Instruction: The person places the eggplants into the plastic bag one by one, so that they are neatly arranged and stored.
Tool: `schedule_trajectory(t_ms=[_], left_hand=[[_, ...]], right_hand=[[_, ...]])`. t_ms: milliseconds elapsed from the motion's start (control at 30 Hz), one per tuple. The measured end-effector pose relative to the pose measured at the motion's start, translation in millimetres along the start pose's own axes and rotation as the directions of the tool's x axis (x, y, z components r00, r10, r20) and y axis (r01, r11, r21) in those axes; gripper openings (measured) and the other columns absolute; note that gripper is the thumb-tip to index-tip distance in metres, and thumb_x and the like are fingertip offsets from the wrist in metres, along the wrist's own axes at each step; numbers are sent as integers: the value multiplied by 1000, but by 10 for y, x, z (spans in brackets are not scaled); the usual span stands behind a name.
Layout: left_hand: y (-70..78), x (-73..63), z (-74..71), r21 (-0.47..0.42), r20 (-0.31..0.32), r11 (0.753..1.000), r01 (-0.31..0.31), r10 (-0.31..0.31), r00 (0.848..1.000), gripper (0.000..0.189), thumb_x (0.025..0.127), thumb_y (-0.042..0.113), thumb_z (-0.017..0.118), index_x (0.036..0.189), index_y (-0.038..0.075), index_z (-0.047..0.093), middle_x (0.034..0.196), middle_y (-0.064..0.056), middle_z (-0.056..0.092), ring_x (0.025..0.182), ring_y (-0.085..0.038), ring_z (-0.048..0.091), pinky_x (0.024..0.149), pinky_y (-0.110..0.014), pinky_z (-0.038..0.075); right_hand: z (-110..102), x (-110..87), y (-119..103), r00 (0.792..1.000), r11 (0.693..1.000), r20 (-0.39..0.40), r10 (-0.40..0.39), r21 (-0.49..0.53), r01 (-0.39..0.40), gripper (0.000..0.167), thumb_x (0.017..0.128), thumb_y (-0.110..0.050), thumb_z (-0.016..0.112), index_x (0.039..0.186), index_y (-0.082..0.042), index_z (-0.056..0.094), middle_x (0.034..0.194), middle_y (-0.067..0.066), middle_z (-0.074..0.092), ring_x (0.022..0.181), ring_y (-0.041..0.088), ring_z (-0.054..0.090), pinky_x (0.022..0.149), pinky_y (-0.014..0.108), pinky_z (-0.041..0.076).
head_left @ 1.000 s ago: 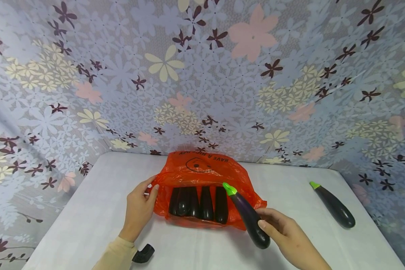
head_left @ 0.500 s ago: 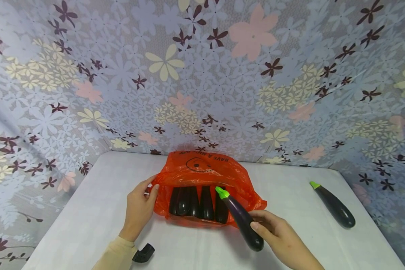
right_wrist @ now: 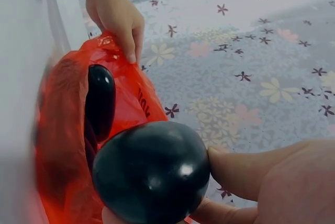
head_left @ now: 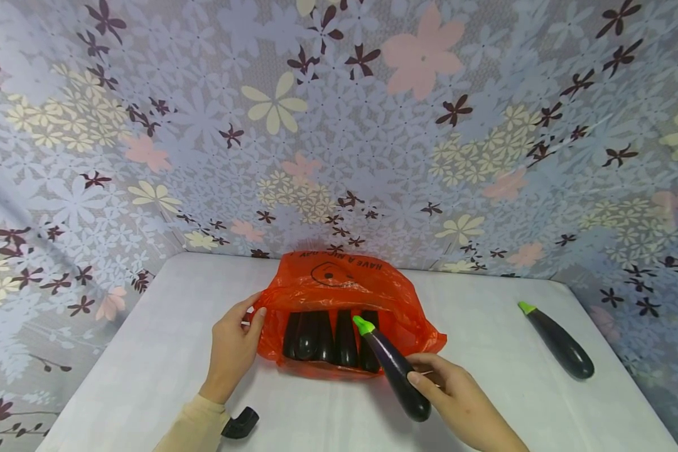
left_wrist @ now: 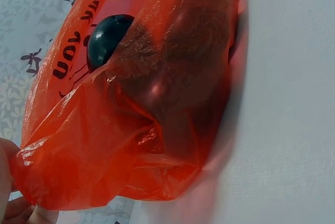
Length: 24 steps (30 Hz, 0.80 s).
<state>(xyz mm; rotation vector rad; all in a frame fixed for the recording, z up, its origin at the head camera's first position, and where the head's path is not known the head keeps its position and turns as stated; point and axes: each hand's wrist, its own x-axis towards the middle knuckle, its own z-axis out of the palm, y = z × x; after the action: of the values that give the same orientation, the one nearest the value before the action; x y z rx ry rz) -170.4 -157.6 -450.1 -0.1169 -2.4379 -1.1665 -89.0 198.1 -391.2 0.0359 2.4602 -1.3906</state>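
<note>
A red plastic bag [head_left: 350,276] lies on the table with its mouth facing me, and several dark eggplants [head_left: 307,336] sit side by side inside it. My left hand [head_left: 233,345] pinches the bag's left edge between thumb and fingers. In my right hand [head_left: 454,395] I hold another eggplant [head_left: 398,376] by its thick lower end. Its green stem end points up and left, in front of the bag's opening, overlapping the rightmost eggplant inside. The right wrist view shows its round dark end [right_wrist: 152,174] close up, gripped by thumb and fingers.
One more eggplant [head_left: 562,345] lies on the white table [head_left: 486,314] at the right. A black curved object [head_left: 242,424] shows at my left sleeve. A flower-patterned cloth [head_left: 339,157] rises behind and at both sides of the table.
My right hand has moved left with the eggplant, bringing its green end across the bag's mouth. The left hand and the bag stay nearly still.
</note>
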Motion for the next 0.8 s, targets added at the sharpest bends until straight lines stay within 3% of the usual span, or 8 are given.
schedule_trajectory(t_ms=[167, 367, 567, 800], left_hand=[[-4, 0, 0, 0, 8, 1000, 11, -11, 1000, 37, 97, 16, 68, 133, 6, 65, 108, -10, 70, 80, -18, 62, 65, -23, 56], [2, 3, -1, -7, 4, 1000, 4, -4, 1000, 37, 97, 16, 68, 133, 7, 65, 107, -10, 70, 79, -18, 62, 64, -24, 56], [-3, 1, 3, 1, 5, 1000, 7, -7, 1000, 37, 98, 17, 68, 133, 7, 65, 107, -10, 70, 79, -18, 62, 65, -24, 56], [-2, -10, 4, 3, -7, 1000, -7, 7, 1000, 36, 97, 16, 68, 132, 7, 66, 107, -10, 71, 78, -18, 62, 64, -24, 56]], right_hand=[[52, 30, -8, 999, 999, 7, -41, -18, 41, 46, 97, -35, 66, 129, -1, 61, 112, 7, 67, 92, 20, 64, 79, 39, 59], [123, 59, -63, 1000, 999, -26, 4, -41, -5, 47, 94, -40, 69, 126, -6, 65, 110, 5, 68, 97, 21, 64, 81, 40, 59], [175, 74, -101, 1000, 999, 2, -3, -45, 3, 49, 95, -40, 68, 128, -5, 64, 107, 4, 67, 93, 20, 63, 78, 40, 59], [214, 70, -109, 995, 996, 48, -89, 22, 88, 50, 98, -35, 65, 132, 1, 60, 107, 7, 67, 89, 19, 65, 73, 32, 59]])
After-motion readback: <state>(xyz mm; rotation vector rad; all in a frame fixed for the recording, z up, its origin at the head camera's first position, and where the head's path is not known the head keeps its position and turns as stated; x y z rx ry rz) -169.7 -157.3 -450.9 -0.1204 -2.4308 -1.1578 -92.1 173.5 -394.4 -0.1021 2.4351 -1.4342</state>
